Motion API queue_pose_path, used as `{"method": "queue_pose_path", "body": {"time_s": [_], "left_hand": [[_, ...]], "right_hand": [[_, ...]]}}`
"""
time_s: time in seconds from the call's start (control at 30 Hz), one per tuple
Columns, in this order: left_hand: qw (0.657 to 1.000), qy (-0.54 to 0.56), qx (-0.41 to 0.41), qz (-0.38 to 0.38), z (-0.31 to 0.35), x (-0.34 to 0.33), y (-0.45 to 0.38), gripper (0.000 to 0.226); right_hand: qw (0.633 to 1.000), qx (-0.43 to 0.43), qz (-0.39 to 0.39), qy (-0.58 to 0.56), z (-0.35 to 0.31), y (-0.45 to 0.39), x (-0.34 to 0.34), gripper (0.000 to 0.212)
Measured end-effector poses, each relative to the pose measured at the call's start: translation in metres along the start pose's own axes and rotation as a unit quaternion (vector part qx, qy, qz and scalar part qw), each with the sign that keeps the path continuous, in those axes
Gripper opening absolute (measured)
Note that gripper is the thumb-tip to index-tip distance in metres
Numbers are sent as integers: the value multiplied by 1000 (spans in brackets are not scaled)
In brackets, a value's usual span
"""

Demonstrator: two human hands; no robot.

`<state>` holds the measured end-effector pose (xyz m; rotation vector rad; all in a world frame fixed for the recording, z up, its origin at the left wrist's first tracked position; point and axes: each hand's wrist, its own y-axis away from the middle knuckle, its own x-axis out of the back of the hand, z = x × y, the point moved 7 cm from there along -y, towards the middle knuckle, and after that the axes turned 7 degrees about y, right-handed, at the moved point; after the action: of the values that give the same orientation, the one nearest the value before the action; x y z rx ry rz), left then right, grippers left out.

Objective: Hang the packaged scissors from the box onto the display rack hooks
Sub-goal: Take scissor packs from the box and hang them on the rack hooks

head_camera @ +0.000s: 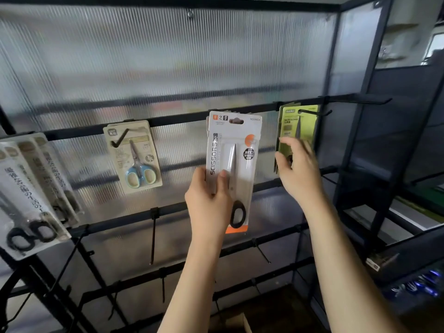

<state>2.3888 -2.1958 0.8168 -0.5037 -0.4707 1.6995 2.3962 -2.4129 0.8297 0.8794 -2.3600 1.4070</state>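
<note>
Bare hooks (152, 236) below; hanging green packs (296, 131) crowd the right.

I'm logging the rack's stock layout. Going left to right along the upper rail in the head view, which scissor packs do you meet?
White packs with black-handled scissors → beige pack with blue-handled scissors → white and orange pack held by the left hand → green packs touched by the right hand.

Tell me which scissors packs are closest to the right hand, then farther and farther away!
From the right hand, in the head view:
1. Green scissors pack, right at its fingertips.
2. White and orange scissors pack, just left, in the left hand.
3. Blue-handled scissors pack, farther left.
4. White packs, far left edge.
</note>
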Motion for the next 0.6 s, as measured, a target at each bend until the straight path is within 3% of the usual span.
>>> {"method": "queue_pose_path", "body": {"time_s": [0.27,0.6], "left_hand": [[998,-56,-5,7,-3,-20,-9,41],[999,-36,7,19,-12,-26,-7,34]], "right_hand": [[1000,-12,-6,25,25,34,5,29],[999,-14,-23,31,29,44,-9,32]]}}
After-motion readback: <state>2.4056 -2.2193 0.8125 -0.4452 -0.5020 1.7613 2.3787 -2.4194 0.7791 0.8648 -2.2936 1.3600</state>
